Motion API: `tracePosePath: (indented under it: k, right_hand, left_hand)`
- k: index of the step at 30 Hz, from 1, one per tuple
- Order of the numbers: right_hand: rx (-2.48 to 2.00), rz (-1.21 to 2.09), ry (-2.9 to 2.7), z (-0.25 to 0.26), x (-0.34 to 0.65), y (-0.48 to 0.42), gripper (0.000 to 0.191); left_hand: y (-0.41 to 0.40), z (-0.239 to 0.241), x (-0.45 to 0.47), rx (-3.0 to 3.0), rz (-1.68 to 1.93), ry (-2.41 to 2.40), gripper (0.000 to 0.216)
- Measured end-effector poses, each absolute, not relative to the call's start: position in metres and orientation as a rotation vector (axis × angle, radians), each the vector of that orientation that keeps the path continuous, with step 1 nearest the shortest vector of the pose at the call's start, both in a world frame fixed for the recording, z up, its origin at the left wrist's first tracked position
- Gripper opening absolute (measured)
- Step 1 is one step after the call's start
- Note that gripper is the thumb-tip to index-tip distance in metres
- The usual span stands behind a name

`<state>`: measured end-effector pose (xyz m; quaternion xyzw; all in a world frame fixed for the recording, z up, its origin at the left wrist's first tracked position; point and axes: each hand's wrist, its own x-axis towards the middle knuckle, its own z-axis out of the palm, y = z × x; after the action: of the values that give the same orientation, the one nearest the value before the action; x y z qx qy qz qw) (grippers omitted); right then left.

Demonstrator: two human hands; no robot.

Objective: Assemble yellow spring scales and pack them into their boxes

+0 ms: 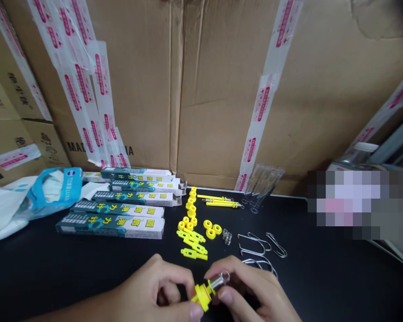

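Observation:
My left hand [161, 286] pinches a yellow plastic cap [201, 298] between thumb and bent index finger at the bottom centre. A narrow yellow stem joins the cap to a small metal coil spring [217, 281] with a wire loop at its end. The thumb and index finger of my right hand [255, 290] close around the spring. Just beyond my hands lie flat yellow plastic strips [194, 254], yellow rings [211, 233], small yellow caps [181, 225] and a cluster of short metal springs [226, 236]. Bent metal wire hooks [255, 250] lie beyond my right hand.
Printed narrow boxes [110, 226] lie stacked at the left beside a blue-and-white plastic packet [62, 188]. Yellow rods [221, 203] and clear tubes [263, 185] lie further back. A large cardboard box [218, 89] walls off the back of the black table [339, 277].

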<state>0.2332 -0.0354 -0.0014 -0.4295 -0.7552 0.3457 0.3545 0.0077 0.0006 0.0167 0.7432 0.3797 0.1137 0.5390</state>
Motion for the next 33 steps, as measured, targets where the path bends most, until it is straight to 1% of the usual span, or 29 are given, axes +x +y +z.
tracePosePath:
  k: [2,4,8,12,15,17,21,23,26,28,29,30,31,33]
  right_hand:
    - [-1.089,0.839,-1.984,0.0,0.235,-0.036,0.025]
    - [-1.038,0.723,-2.034,0.0,0.236,-0.037,0.022]
    - [-0.929,0.474,-2.101,0.002,0.237,-0.033,0.026]
    - [-0.862,0.352,-2.154,0.001,0.237,-0.029,0.03]
    - [-0.921,0.264,-2.1,-0.003,0.238,-0.027,0.03]
    - [-0.988,0.195,-2.076,-0.005,0.239,-0.025,0.029]
    - [-1.033,0.084,-2.246,-0.007,0.238,-0.02,0.032]
    - [-1.083,0.051,-2.33,-0.007,0.237,-0.02,0.031]
    - [-1.108,0.036,-2.359,-0.006,0.235,-0.021,0.027]
    - [-1.09,0.075,-2.338,-0.005,0.236,-0.022,0.02]
    - [-1.084,0.111,-2.327,-0.004,0.236,-0.022,0.014]
    - [-1.078,0.153,-2.32,-0.004,0.237,-0.022,0.008]
    - [-1.076,0.196,-2.316,-0.004,0.238,-0.022,0.006]
    - [-1.078,0.278,-2.307,-0.004,0.238,-0.023,0.012]
  left_hand:
    - [0.0,0.021,0.009,1.767,0.253,0.959,0.03]
    - [-0.001,0.023,0.011,1.727,0.251,0.961,0.03]
    - [-0.001,0.019,0.015,1.649,0.288,0.917,0.039]
    - [-0.001,0.015,0.02,1.677,0.36,0.954,0.043]
    - [-0.003,0.014,0.021,1.636,0.374,0.985,0.044]
    - [-0.003,0.013,0.019,1.554,0.373,0.967,0.049]
    - [0.0,0.008,0.013,1.471,0.474,0.856,0.06]
    - [0.0,0.008,0.011,1.566,0.556,0.86,0.057]
    - [-0.004,0.012,0.009,1.928,0.738,0.977,0.046]
    - [-0.008,0.014,0.009,2.198,0.89,0.99,0.03]
    - [-0.01,0.014,0.01,2.302,0.96,0.965,0.019]
    - [-0.012,0.015,0.01,2.382,1.016,0.943,0.012]
    - [-0.014,0.014,0.01,2.445,1.061,0.92,0.018]
    - [-0.016,0.012,0.011,2.522,1.11,0.868,0.026]
